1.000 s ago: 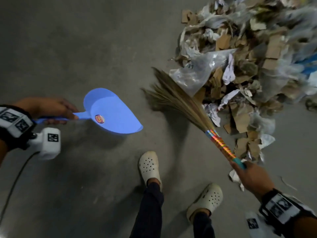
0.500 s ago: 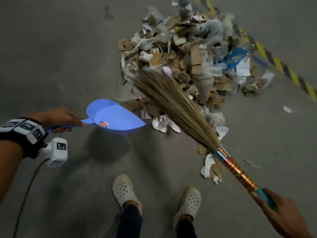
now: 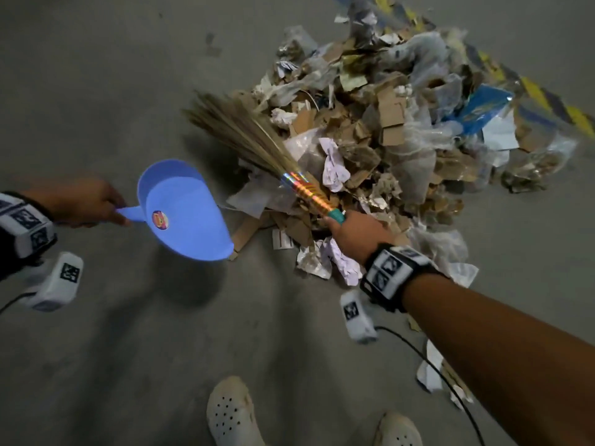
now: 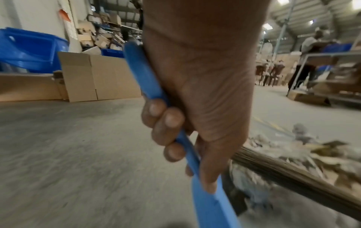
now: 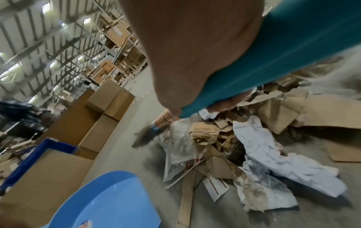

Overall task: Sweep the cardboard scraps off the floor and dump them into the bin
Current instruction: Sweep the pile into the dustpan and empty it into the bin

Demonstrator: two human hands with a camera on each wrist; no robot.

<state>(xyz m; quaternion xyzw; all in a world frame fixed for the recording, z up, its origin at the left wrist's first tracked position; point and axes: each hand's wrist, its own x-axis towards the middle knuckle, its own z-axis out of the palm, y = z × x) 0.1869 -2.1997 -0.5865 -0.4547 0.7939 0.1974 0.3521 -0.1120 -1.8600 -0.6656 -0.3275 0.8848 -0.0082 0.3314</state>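
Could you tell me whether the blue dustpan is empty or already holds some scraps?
Empty. In the head view the blue dustpan shows only its bare inside and a round sticker; the scraps lie on the floor beside its lip.

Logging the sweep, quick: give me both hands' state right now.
Left hand: grips the blue dustpan by its handle.
Right hand: grips the grass broom by its teal handle end.
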